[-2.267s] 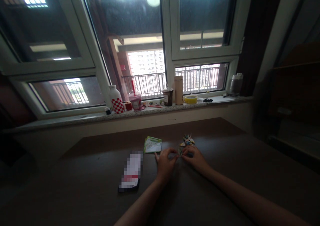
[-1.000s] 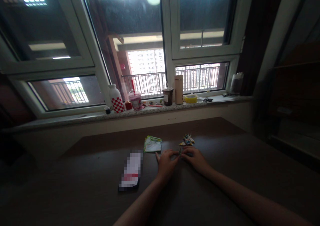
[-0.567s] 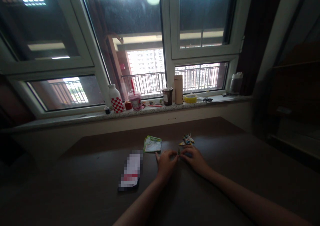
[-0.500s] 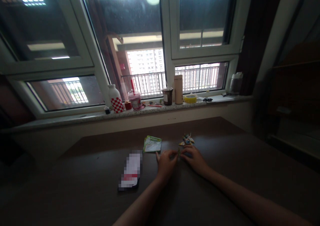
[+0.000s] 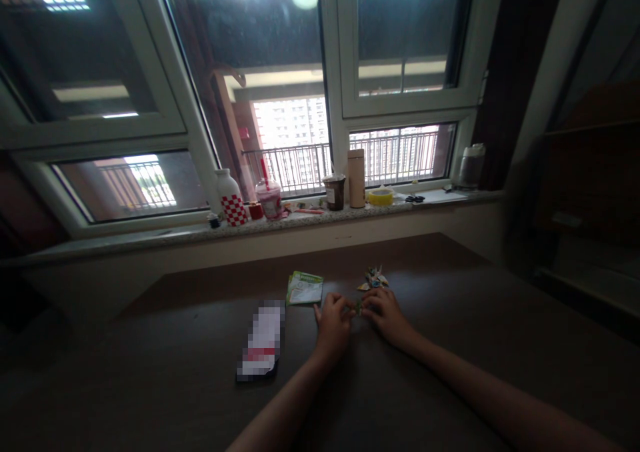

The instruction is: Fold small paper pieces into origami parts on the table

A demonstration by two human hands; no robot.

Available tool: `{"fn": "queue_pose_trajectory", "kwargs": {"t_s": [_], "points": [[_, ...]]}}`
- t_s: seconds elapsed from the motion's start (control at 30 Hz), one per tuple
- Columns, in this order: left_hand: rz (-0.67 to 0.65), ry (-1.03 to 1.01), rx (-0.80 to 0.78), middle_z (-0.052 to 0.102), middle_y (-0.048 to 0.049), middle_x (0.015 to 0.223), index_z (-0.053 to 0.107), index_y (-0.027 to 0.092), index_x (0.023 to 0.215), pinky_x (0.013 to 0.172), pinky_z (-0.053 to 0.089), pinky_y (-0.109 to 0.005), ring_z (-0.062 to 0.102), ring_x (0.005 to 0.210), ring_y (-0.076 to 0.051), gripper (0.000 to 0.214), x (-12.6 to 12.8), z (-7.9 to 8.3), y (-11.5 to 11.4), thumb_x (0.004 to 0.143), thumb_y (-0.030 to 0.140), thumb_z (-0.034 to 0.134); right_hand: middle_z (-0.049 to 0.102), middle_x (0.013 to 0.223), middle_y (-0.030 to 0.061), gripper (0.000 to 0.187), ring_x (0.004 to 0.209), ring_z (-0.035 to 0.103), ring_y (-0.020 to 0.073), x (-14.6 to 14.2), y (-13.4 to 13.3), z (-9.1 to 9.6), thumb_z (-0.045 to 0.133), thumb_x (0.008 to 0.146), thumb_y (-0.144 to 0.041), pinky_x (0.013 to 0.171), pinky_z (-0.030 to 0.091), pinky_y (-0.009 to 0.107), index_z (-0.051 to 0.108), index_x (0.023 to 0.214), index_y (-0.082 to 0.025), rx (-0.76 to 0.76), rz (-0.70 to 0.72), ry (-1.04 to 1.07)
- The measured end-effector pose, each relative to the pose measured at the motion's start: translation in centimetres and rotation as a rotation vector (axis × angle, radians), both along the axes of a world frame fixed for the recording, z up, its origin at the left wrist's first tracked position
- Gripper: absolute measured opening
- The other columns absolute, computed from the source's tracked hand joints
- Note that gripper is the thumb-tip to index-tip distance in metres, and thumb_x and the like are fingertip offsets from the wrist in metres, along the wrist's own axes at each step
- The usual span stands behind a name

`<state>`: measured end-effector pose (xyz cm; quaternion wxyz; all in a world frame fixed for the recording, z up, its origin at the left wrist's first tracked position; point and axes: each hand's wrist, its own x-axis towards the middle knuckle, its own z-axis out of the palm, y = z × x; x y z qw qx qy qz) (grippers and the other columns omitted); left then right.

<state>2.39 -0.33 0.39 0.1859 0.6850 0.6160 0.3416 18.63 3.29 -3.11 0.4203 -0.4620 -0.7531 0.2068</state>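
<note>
Between my fingertips is a small green piece (image 5: 359,307), seemingly folded paper, though it is mostly hidden and too small to be sure. My left hand (image 5: 334,322) pinches it from the left, thumb and fingers bent together. From the right, my right hand (image 5: 385,313) closes its fingertips on the same piece. Just beyond the right hand lies a small heap of pointed, patterned folded-paper shapes (image 5: 375,279). To the left of my left hand rests a stack of green-and-white paper squares (image 5: 305,288).
A phone (image 5: 261,342) with a blurred-out screen lies left of my left forearm on the dark table (image 5: 165,352). Along the windowsill stand a checkered bottle (image 5: 232,199), drink cups (image 5: 335,192), a tan flask (image 5: 357,179), yellow tape (image 5: 381,197) and scissors (image 5: 415,199).
My left hand has turned slightly, its fingers rising a little over the green piece. More of that piece shows between the fingertips. My right hand has barely shifted.
</note>
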Motion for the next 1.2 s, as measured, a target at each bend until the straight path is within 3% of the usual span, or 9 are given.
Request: {"fn": "queue_pose_trajectory", "kwargs": {"t_s": [0.2,0.47,0.8,1.0,1.2], "points": [[0.017,-0.004,0.044,0.061,-0.0046,0.114,0.069,0.024,0.088,0.113,0.016,-0.061,0.051,0.118,-0.024,0.010,0.0,-0.2,0.0,0.083,0.026,0.061,0.067,0.105,0.0075,0.009,0.113,0.051,0.0270,0.4,0.5,-0.3,0.067,0.080,-0.031,0.104,0.034,0.047,0.070,0.079,-0.022,0.005,-0.004,0.061],[-0.018,0.008,0.035,0.058,-0.0058,0.124,0.069,0.021,0.079,0.112,0.018,-0.060,0.046,0.125,-0.027,0.011,0.0,-0.4,0.2,0.080,0.013,0.061,0.065,0.106,0.0072,0.005,0.111,0.051,0.0260,0.0,0.1,-0.4,0.062,0.082,-0.024,0.102,0.036,0.045,0.066,0.080,-0.023,0.042,0.049,-0.001],[-0.029,-0.106,0.156,0.057,-0.0074,0.117,0.071,0.020,0.077,0.107,0.034,-0.046,0.048,0.118,-0.025,0.006,-0.5,-1.6,1.1,0.078,0.017,0.066,0.066,0.105,0.0073,0.011,0.111,0.053,0.0255,0.2,0.6,-0.8,0.061,0.085,-0.031,0.102,0.037,0.044,0.067,0.082,-0.023,0.053,0.011,-0.013],[0.002,-0.184,0.195,0.059,-0.0069,0.116,0.072,0.021,0.075,0.108,0.035,-0.047,0.048,0.118,-0.025,0.007,-0.7,-1.8,1.2,0.078,0.019,0.065,0.067,0.103,0.0072,0.020,0.111,0.054,0.0266,0.4,0.7,-0.6,0.060,0.086,-0.042,0.102,0.037,0.045,0.068,0.082,-0.024,0.041,0.021,0.050],[0.004,-0.200,0.189,0.060,-0.0068,0.116,0.072,0.021,0.074,0.108,0.035,-0.048,0.048,0.118,-0.026,0.007,-0.7,-1.7,1.2,0.077,0.022,0.067,0.068,0.107,0.0078,0.021,0.114,0.053,0.0275,0.5,0.8,-0.6,0.059,0.086,-0.040,0.104,0.035,0.048,0.073,0.092,-0.025,0.000,0.009,0.023]]}}
